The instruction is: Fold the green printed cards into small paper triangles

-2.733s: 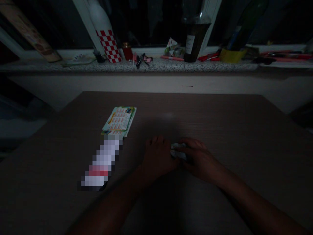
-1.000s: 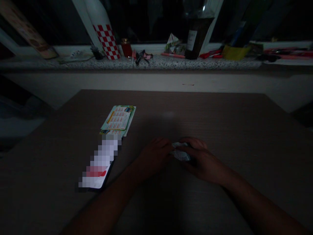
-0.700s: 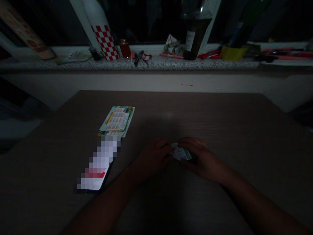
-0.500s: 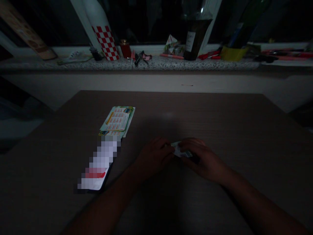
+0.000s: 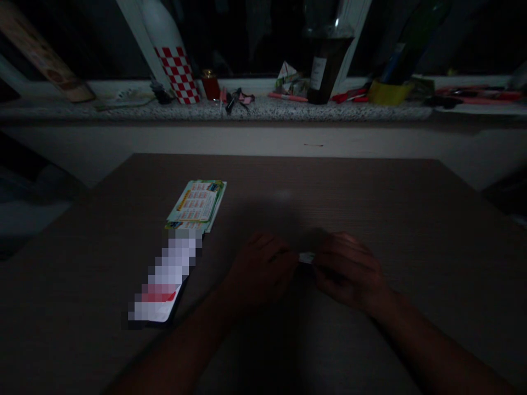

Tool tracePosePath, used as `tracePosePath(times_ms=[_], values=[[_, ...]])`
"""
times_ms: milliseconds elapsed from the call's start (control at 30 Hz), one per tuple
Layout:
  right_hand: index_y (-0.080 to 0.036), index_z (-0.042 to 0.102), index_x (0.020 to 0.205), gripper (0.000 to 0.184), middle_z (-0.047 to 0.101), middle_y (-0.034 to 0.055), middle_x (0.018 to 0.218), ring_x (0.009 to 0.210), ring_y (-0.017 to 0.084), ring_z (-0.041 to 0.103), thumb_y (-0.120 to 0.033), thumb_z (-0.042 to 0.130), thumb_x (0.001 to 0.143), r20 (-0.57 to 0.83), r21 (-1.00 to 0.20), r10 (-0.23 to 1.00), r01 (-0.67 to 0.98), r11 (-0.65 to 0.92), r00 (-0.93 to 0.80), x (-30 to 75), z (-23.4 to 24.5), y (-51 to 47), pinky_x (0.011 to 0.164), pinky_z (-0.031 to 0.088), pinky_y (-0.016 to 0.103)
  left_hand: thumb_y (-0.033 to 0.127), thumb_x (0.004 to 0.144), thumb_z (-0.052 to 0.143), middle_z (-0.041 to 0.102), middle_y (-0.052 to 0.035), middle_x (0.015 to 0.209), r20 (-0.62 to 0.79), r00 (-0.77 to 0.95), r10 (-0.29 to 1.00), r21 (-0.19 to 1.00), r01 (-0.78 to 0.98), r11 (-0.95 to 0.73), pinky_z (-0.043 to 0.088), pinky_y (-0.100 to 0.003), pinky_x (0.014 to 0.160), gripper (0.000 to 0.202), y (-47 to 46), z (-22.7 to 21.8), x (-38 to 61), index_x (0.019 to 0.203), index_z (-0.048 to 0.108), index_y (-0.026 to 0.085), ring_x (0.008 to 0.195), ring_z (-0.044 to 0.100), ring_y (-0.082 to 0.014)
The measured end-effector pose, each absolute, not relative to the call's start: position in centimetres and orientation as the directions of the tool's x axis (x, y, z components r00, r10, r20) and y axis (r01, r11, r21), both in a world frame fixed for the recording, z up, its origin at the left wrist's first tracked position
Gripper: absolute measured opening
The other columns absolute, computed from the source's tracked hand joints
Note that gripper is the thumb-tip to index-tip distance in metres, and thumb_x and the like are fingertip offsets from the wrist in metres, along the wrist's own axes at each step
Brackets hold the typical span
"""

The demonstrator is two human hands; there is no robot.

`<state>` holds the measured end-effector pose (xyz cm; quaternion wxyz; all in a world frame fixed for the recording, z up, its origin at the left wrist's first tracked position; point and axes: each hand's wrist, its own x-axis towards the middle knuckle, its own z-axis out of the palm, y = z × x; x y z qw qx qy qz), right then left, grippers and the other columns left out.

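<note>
Left hand (image 5: 263, 267) and right hand (image 5: 352, 269) are pinching a pale slip (image 5: 306, 257), seemingly unfinished; printed cards (image 5: 196, 203) are lying untouched leftward.

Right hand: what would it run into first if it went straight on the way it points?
The right hand is up against the small pale piece; past that, it would probably meet the left hand first, though the dim light leaves depth unclear.

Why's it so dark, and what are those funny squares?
In the head view, the table looks dim, perhaps because the windows are nearly black; there too, shadow surrounds the left hand and right hand; blocky pixels mask most of the phone-like slab; the pale scrap between the hands is mostly covered.
</note>
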<state>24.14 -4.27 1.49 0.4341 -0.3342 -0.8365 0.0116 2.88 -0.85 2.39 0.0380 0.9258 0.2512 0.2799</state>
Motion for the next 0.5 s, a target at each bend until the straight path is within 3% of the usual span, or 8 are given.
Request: tracePosePath(times_ms=[233,500], values=[[-0.018,0.060,0.076,0.016,0.061,0.0010,0.066,0.062,0.015,0.058,-0.004,0.066,0.072,0.750,-0.267,0.525,0.541,0.797,-0.403,23.7,1.4,-4.4,0.063,0.049,0.033,0.016,0.086,0.055,0.062,-0.0037,0.080,0.581,0.702,0.413,0.203,0.366,-0.908,0.043,-0.033,0.072,0.007,-1.3,3.1,3.6,0.082,0.062,0.015,0.077,0.053,-0.0165],[-0.019,0.058,0.074,0.013,0.060,-0.0004,0.064,0.060,0.015,0.056,-0.008,0.064,0.075,0.721,-0.273,0.531,0.521,0.808,-0.445,23.6,1.4,-4.6,0.062,0.048,0.034,0.017,0.086,0.053,0.061,-0.0041,0.077,0.572,0.718,0.395,0.199,0.346,-0.917,0.042,-0.033,0.070,0.012,-1.6,3.5,4.0,0.076,0.060,0.015,0.073,0.051,-0.0163]])
